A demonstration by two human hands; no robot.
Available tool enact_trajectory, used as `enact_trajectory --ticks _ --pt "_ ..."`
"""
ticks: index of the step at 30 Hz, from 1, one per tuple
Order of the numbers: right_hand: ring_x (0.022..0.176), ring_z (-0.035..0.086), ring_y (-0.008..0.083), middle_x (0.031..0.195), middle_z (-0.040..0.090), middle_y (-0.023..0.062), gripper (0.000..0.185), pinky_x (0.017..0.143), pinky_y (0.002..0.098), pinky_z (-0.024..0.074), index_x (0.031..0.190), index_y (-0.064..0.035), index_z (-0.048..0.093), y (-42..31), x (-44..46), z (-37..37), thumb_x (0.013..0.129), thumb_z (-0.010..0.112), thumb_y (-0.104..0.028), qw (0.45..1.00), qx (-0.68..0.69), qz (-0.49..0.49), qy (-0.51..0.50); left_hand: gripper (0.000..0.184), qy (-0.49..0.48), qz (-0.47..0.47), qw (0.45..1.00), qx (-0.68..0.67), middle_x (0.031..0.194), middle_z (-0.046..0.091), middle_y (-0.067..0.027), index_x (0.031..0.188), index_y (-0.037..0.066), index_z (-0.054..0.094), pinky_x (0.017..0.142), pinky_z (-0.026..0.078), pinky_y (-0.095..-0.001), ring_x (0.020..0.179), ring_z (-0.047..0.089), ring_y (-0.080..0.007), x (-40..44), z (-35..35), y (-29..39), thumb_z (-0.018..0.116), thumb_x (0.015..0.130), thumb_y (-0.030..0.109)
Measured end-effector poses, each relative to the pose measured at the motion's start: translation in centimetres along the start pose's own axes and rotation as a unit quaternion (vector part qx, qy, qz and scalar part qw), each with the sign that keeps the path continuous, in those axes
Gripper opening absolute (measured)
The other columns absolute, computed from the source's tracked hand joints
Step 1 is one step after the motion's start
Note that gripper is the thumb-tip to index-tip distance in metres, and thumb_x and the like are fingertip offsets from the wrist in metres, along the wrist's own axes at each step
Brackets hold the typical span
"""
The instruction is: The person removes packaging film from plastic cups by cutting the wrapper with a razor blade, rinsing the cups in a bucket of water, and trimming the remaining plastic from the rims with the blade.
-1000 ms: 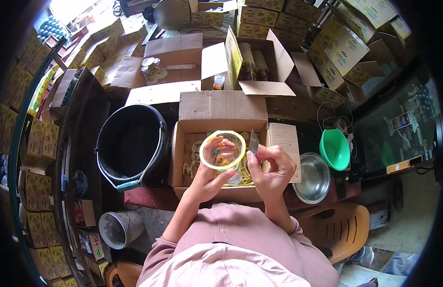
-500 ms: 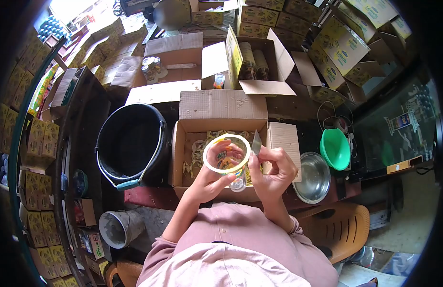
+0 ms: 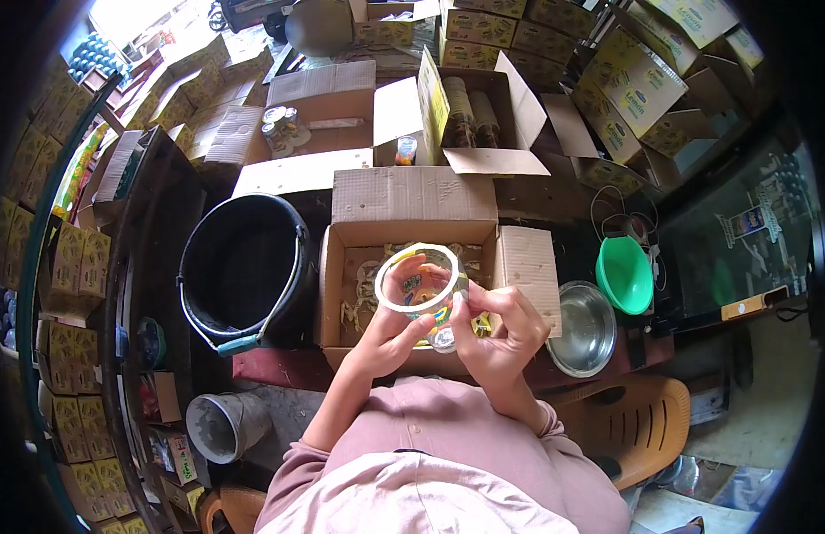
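Note:
A clear plastic cup (image 3: 418, 279) with a pale yellow rim is held by my left hand (image 3: 387, 334), whose fingers wrap round its far side and show through it. My right hand (image 3: 499, 329) pinches a small thin blade (image 3: 461, 287) against the cup's right side. Colourful print shows on the cup's wall below the rim. Both hands are over an open cardboard box (image 3: 415, 198), with pale and yellow strips (image 3: 350, 313) scattered inside it.
A black bucket (image 3: 243, 267) stands left of the box. To its right are a metal bowl (image 3: 582, 330) and a green basin (image 3: 624, 275). Beyond lie open cartons (image 3: 323, 86), one holding stacked cups. A grey bucket (image 3: 225, 427) stands at lower left.
My right hand has brought the blade from upright beside the rim down against the cup's side. The cup has turned slightly in my left hand.

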State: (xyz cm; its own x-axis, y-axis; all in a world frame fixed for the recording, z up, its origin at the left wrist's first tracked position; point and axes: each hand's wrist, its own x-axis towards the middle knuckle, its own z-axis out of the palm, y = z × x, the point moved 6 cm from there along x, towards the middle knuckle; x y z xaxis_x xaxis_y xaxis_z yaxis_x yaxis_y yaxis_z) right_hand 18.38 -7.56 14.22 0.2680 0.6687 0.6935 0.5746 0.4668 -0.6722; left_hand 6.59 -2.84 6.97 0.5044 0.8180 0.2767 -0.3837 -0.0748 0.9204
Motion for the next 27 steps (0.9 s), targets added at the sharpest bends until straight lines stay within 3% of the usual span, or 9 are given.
enact_trajectory --ticks 6,9,13,16,24,27 --pt "0.055 0.059 0.0155 0.064 0.057 0.0060 0.026 0.049 0.0246 0.0478 0.087 -0.0046 0.065 0.3 -0.4 0.3 0.063 0.068 0.004 0.997 -0.054 -0.046 0.020 0.061 0.001 0.031 0.991 0.131 0.120 0.035 -0.0141 0.130 -0.003 0.020 0.098 0.028 -0.0336 0.113 0.040 -0.0217 -0.1 -0.4 -0.3 0.057 0.083 0.010" --pt "0.054 0.059 0.0133 0.066 0.060 0.0092 0.017 0.048 0.0223 0.0448 0.078 0.0009 0.062 0.4 -0.2 0.4 0.063 0.067 0.007 0.997 -0.064 -0.043 0.025 0.061 -0.005 0.036 0.985 0.171 0.121 0.035 -0.0141 0.129 -0.002 0.022 0.098 0.030 -0.0338 0.113 0.041 -0.0219 -0.2 -0.6 -0.5 0.059 0.082 0.011" --pt "0.055 0.059 0.0159 0.065 0.058 0.0066 0.027 0.049 0.0260 0.0468 0.088 -0.0039 0.064 0.7 0.0 0.5 0.063 0.067 0.005 0.997 -0.064 -0.040 0.015 0.062 -0.002 0.045 0.973 0.225 0.121 0.035 -0.0144 0.129 -0.001 0.023 0.096 0.031 -0.0340 0.111 0.043 -0.0215 -0.3 -0.9 -0.5 0.060 0.082 0.011" --pt "0.055 0.059 0.0151 0.065 0.058 0.0070 0.026 0.049 0.0253 0.0464 0.087 -0.0029 0.065 1.0 0.5 0.4 0.063 0.067 0.007 0.999 -0.034 -0.029 0.005 0.063 -0.027 0.042 0.973 0.226 0.121 0.036 -0.0141 0.130 -0.001 0.023 0.097 0.031 -0.0331 0.112 0.042 -0.0210 -0.4 -0.8 0.0 0.060 0.081 0.011" --pt "0.058 0.061 0.0147 0.067 0.061 0.0066 0.023 0.053 0.0226 0.0495 0.083 -0.0017 0.065 2.3 1.0 0.3 0.063 0.067 0.009 0.995 0.081 0.029 -0.046 0.063 -0.062 -0.012 0.996 0.059 0.120 0.038 -0.0123 0.131 0.000 0.022 0.097 0.031 -0.0324 0.113 0.040 -0.0200 -0.5 -0.8 0.3 0.058 0.081 0.012" --pt "0.059 0.062 0.0157 0.068 0.061 0.0067 0.023 0.052 0.0227 0.0495 0.085 -0.0030 0.066 2.0 0.9 0.3 0.065 0.067 0.007 0.997 0.063 0.018 -0.036 0.064 -0.067 -0.033 0.997 0.019 0.121 0.037 -0.0123 0.131 0.001 0.021 0.099 0.030 -0.0330 0.116 0.038 -0.0203 -0.5 -0.9 -0.1 0.058 0.082 0.015"
